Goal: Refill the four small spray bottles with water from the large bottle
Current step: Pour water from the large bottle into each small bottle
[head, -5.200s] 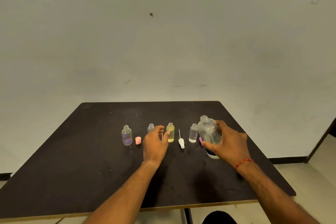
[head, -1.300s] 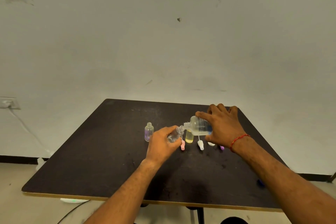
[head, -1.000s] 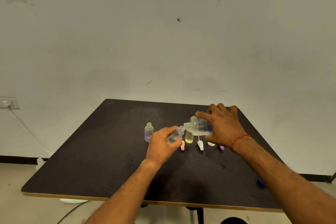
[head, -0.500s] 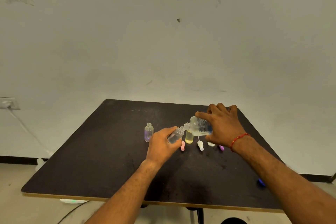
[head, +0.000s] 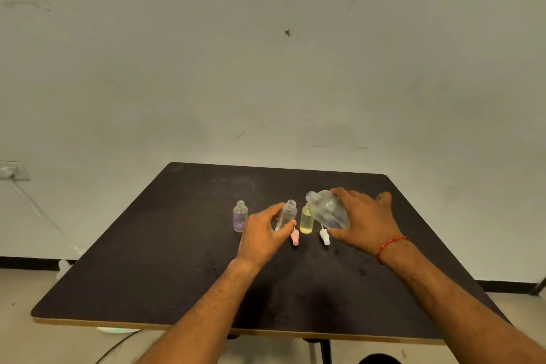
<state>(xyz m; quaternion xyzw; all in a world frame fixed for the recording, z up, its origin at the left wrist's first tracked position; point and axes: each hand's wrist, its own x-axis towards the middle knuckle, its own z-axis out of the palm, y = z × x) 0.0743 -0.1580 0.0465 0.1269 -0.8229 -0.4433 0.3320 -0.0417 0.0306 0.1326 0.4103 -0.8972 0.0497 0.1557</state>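
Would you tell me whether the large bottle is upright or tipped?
Tipped: the right hand holds the large bottle slanted, neck pointing left toward the small bottle in the left hand.

The bench (head: 147, 260) top is seen as dark, matt and scuffed, with a pale wood-like edge. The large bottle (head: 326, 210), clear small bottle (head: 286, 214), purple-tinted small bottle (head: 240, 217) and yellow-tinted small bottle (head: 306, 220) are shown transparent and glossy. The pink spray cap (head: 295, 237) and white spray cap (head: 324, 236) are seen as smooth, opaque plastic.

left hand (head: 263, 233): grips small clear bottle (head: 286, 215) | right hand (head: 365, 220): holds tilted large bottle (head: 326, 210)
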